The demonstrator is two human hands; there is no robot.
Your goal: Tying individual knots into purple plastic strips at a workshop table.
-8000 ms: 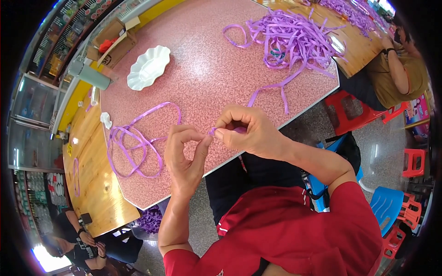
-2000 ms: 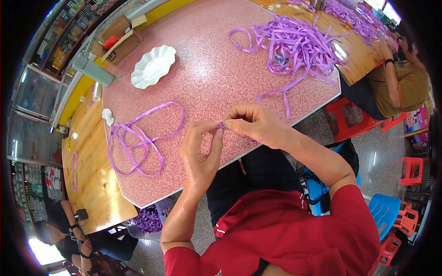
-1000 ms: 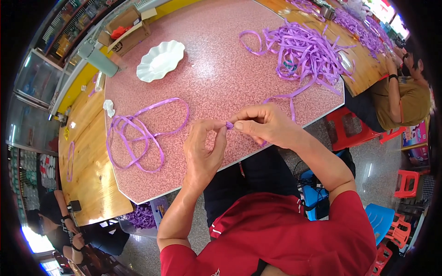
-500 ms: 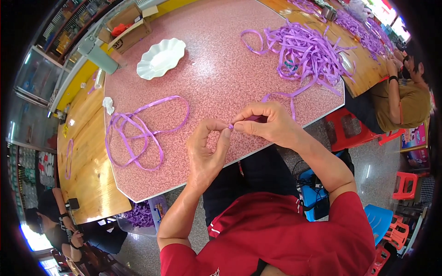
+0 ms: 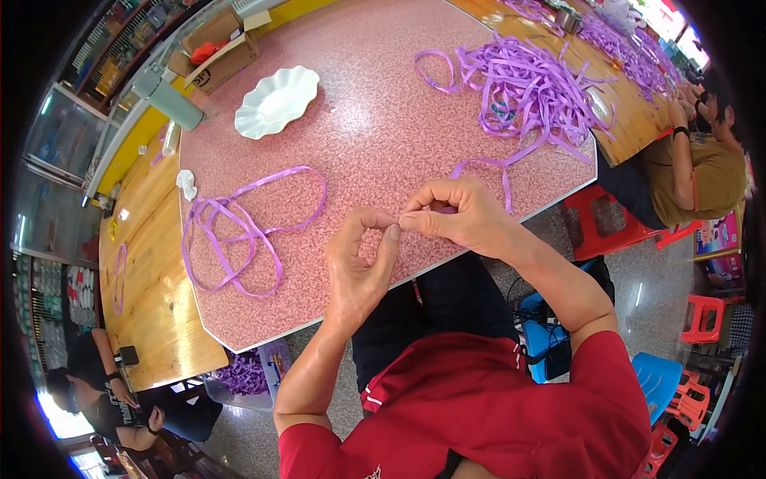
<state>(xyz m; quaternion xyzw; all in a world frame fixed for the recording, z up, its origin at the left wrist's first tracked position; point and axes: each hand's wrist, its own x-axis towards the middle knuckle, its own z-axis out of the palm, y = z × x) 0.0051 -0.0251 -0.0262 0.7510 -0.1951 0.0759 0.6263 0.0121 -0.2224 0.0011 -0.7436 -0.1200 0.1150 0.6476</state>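
My left hand point(image 5: 361, 254) and my right hand point(image 5: 456, 217) meet above the near edge of the pink table point(image 5: 359, 152). Thumb and forefinger of each are pinched together, tip to tip, on a bit of purple ribbon almost wholly hidden by the fingers. Close behind my right hand, a strand of ribbon point(image 5: 506, 164) trails from a big tangled heap of purple ribbon point(image 5: 535, 92) at the table's right. Left of my left hand lies a loosely looped purple ribbon point(image 5: 254, 230), touched by neither hand.
A white scalloped dish point(image 5: 277, 102), a green bottle point(image 5: 169, 100), a cardboard box point(image 5: 226, 62) and a crumpled tissue point(image 5: 187, 184) stand toward the far left. One person point(image 5: 692, 172) sits at the right, another point(image 5: 108, 391) at the lower left. Red stools point(image 5: 598, 227) stand beside the table.
The purple bit that showed between my fingertips is now covered by them. My right hand has shifted slightly left. The person at the lower left has moved their hands apart.
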